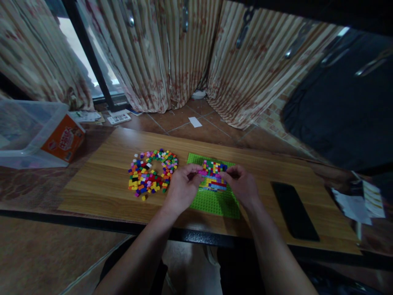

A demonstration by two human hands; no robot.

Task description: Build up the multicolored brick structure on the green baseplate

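Observation:
A multicoloured toy-brick structure (214, 180) rises from the middle of a green studded baseplate (215, 205) on the wooden board. At its left side, the thumb and forefinger of my left hand (183, 186) are closed on its pink bricks. My right hand (243, 185) grips the upper right side, thumb and forefinger bent together at its edge. Whether either hand also pinches a separate brick is hidden by the fingers. To the left of the plate, loose toy bricks (150, 177) of many colours lie spread in a rough ring.
A dark phone-like slab (294, 211) lies to the right on the wooden board (101, 176). A clear plastic tub (33, 131) with an orange label stands at the far left. Papers (353, 205) are at the far right. Striped curtains (153, 57) hang behind.

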